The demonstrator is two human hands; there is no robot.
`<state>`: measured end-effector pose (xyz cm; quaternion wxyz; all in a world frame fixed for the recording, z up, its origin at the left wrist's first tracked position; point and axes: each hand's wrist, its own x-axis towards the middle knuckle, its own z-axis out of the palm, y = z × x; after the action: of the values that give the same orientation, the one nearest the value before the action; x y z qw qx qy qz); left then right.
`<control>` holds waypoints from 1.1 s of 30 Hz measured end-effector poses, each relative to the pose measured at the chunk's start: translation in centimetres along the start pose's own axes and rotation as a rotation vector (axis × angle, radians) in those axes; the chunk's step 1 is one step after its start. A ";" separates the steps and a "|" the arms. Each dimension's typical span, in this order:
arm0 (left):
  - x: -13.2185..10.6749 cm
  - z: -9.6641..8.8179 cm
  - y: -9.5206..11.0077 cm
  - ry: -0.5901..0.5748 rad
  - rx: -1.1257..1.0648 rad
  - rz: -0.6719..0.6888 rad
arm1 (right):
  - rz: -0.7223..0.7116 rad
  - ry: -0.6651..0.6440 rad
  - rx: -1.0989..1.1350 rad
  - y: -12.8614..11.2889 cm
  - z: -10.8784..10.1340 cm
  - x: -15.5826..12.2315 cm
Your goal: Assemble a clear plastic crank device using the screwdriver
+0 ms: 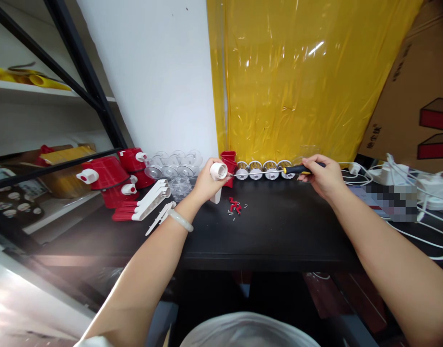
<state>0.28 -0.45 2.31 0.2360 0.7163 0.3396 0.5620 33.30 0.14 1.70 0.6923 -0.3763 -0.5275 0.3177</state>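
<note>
Below both hands lies a black table (pixel 279 231). It stands against a white wall (pixel 152 72), and a shiny yellow plastic sheet (pixel 297 77) hangs behind the hands. A brown cardboard box (pixel 416 96) leans beyond the right hand, and a dark metal shelf (pixel 80 72) stands far to the left of the left hand.

The left hand (pixel 205 185) is closed around a white cylindrical part (pixel 218 171) and holds it a little above the table. The right hand (pixel 324 178) grips the black and yellow handle of a screwdriver (pixel 301 169). Its thin shaft points to the left, and its tip reaches the white part.

Between the hands, just behind the shaft, four round white and gold pieces (pixel 264 169) stand in one row, with one red square cup (pixel 228 161) beside them. A small heap of red bits and screws (pixel 235 207) lies under the shaft; they are too small to count. Left of the left hand there are clear plastic bowls (pixel 174 166) that overlap each other, about three red housings (pixel 102 173) with white knobs, and at least two long white handles (pixel 152 197). Right of the right hand lie tangled white cables (pixel 405 178).
</note>
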 end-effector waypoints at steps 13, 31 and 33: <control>0.0 -0.3 -1.1 0.030 0.284 0.092 | 0.012 0.015 0.037 0.4 0.1 0.2; -0.5 -0.1 -0.2 0.009 0.417 0.071 | 0.002 0.007 0.034 0.7 0.2 0.2; -0.5 -0.1 -0.1 0.009 0.423 0.067 | -0.002 0.001 0.027 0.6 0.2 0.2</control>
<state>0.10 -0.77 1.97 0.0603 0.7582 0.4270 0.4890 33.14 0.61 1.29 0.6979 -0.3665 -0.5231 0.3240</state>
